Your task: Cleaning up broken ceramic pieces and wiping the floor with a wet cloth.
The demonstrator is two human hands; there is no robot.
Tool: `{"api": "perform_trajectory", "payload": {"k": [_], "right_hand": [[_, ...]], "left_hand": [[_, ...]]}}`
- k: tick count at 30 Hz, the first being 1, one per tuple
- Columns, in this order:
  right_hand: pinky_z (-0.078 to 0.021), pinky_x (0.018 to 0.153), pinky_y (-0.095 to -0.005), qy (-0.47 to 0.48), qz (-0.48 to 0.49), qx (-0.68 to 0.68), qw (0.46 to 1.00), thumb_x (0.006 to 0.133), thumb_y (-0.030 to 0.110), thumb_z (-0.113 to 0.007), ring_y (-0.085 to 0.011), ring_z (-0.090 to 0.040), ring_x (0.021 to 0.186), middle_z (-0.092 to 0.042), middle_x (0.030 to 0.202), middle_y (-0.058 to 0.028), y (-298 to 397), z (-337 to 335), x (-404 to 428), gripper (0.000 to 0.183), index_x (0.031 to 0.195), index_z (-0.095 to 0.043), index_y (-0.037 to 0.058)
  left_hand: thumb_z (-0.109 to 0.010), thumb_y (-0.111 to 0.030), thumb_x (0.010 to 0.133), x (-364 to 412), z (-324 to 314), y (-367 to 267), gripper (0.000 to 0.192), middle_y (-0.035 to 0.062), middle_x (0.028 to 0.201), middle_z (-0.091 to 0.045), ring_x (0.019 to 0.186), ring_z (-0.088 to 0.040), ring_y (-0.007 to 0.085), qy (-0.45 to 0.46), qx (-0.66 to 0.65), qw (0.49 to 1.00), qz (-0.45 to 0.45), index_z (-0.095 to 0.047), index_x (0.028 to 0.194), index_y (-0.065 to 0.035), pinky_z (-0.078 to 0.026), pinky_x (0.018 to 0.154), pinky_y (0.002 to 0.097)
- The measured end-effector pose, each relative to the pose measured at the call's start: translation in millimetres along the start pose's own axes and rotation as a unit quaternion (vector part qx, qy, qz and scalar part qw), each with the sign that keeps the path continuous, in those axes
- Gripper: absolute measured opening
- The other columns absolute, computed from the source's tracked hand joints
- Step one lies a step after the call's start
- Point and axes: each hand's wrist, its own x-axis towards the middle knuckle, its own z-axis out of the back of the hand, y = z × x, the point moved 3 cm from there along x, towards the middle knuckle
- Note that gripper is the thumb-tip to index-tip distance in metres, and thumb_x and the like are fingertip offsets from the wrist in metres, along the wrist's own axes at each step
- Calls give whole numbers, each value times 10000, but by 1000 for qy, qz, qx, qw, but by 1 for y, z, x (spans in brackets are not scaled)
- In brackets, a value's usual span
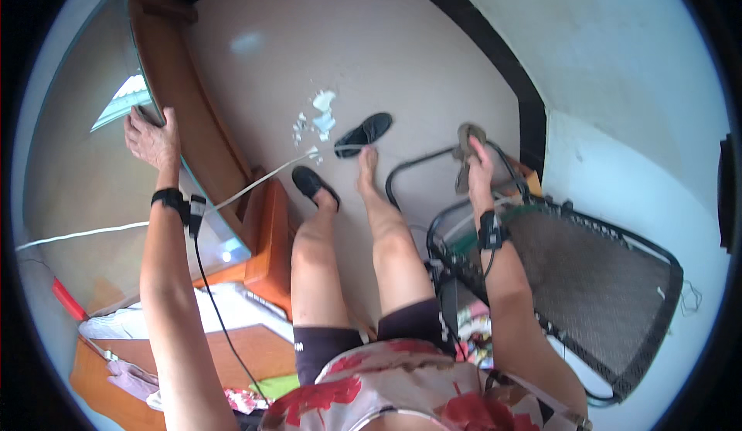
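Note:
My left hand [152, 138] rests at the edge of a glass tabletop [81, 182], thumb spread from the fingers, with a dark patch between them that I cannot make out. To the right, my right hand [480, 170] has its fingers on a brown item [470, 134], possibly a slipper, above the black tubular frame of a folding chair [585, 292]. One foot wears a black shoe [310, 182]. Beside my bare other foot [366, 167] lies a second black shoe [374, 130]. Both wrists carry black straps, the left with a cabled device [197, 214].
White broken pieces [324, 115] lie scattered on the floor [278, 37]. A white cord [255, 185] crosses from the left past the wooden table base [174, 72]. Cloths [475, 332] lie behind me, near a wooden surface [243, 350]. Walls bound the right side.

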Motion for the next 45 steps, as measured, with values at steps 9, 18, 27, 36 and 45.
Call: {"api": "perform_trajectory", "payload": {"k": [9, 18, 27, 36, 45], "right_hand": [[-386, 914, -261, 32, 36, -52, 997, 685, -123, -409, -206, -509, 1031, -504, 1066, -97, 1, 0, -17, 491, 1106, -610, 30], [-366, 925, -251, 23, 32, -87, 995, 691, -124, -409, -198, -509, 1051, -503, 1098, -87, 64, 21, -67, 496, 1122, -600, 32], [-355, 929, -253, -13, 8, -84, 996, 695, -110, -425, -201, -493, 1039, -488, 1088, -77, 61, 17, -77, 486, 1112, -611, 54], [-359, 946, -258, -20, 15, -44, 999, 680, -110, -425, -196, -491, 1059, -492, 1108, -76, 84, 13, -67, 496, 1102, -620, 62], [-357, 923, -253, -14, 16, -37, 999, 682, -91, -457, -208, -490, 1051, -509, 1078, -71, 77, 5, -51, 476, 1104, -616, 61]], "left_hand": [[-611, -482, 681, 8, -2, -4, 704, 111, 1302, -407, 1200, -363, 321, -5, -23, 999, 21, -446, 1266, -127, -293, 1002, 458], [-624, -462, 669, 2, 3, 1, 697, 100, 1300, -412, 1189, -371, 317, 2, -30, 999, 40, -453, 1259, -133, -313, 982, 469], [-601, -488, 705, 4, 4, 0, 725, 114, 1338, -357, 1250, -298, 316, 40, -44, 997, 51, -396, 1297, -123, -238, 1034, 468], [-623, -445, 678, 4, 10, -4, 725, 106, 1328, -373, 1220, -336, 318, 33, -39, 997, 53, -401, 1293, -131, -286, 998, 473], [-619, -449, 685, 3, 8, -5, 703, 95, 1323, -388, 1214, -349, 307, 28, -22, 998, 50, -415, 1285, -144, -305, 986, 462]]}}
